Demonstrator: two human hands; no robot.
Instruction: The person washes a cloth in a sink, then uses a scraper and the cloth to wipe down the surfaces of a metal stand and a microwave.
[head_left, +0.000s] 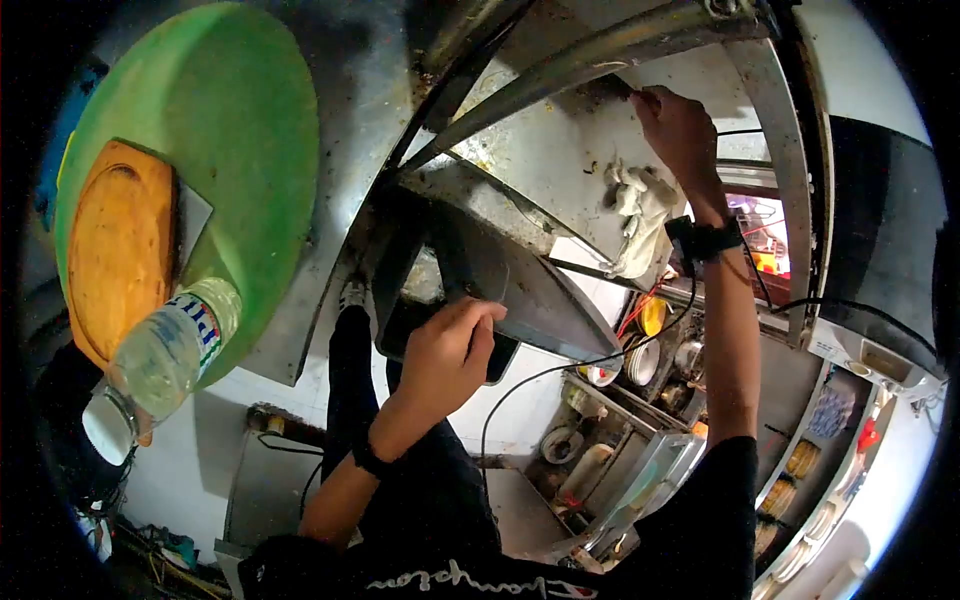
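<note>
My right hand (677, 135) reaches over a dirty metal surface (560, 140) strewn with brown crumbs. Its fingers are closed around a small dark object (608, 88), blurred against the metal, whose kind I cannot make out. A crumpled, stained white cloth (640, 215) lies just below that hand, beside the wrist. Lower down, my left hand (450, 352) hangs above a black bin (400, 325) with its fingers curled together and nothing visible in them. A slanted metal panel (550, 300) stands close to the left hand's fingertips.
On the left, a green round board (270, 150) carries a wooden tray (120, 250) and a clear plastic bottle (165, 355). A curved metal bar (590, 60) crosses the top. A black cable (560, 365) hangs across the view. Shelves with dishes (640, 360) stand at lower right.
</note>
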